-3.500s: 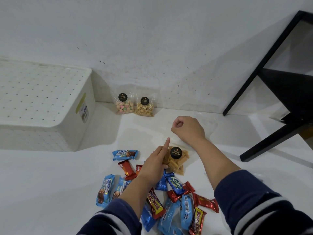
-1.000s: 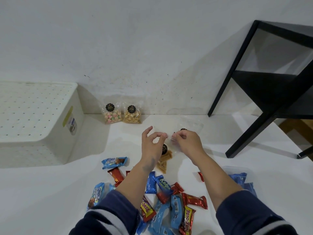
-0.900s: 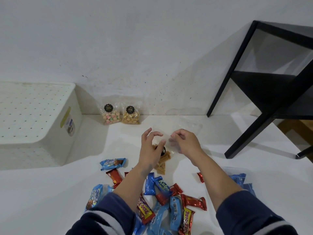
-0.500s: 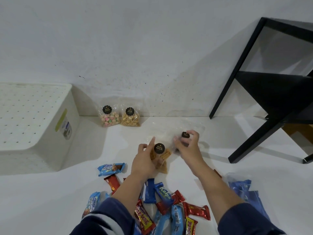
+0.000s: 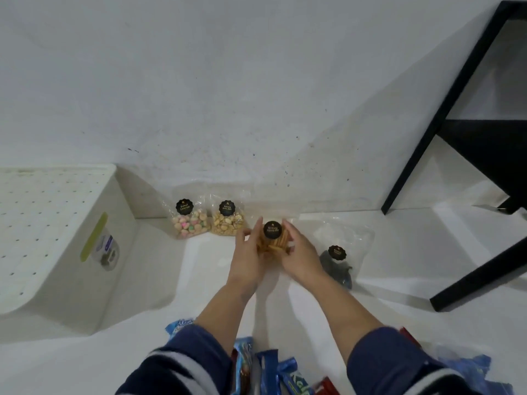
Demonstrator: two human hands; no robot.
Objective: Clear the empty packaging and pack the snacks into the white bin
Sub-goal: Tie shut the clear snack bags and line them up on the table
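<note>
My left hand (image 5: 247,259) and right hand (image 5: 300,256) cup the biscuit bag (image 5: 272,240) between them, near the wall; bare floor (image 5: 159,269) separates it from the bin (image 5: 51,243).

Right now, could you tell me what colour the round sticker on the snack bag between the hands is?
Black with gold lettering, on the snack bag; head view.

White bin (image 5: 71,252), perforated, left of frame. Biscuit-stick bag (image 5: 272,240) upright at centre; two snack bags (image 5: 189,223) against wall beside it. Empty clear bag (image 5: 342,252) right. Wrapped bars (image 5: 268,369) bottom centre.
</note>
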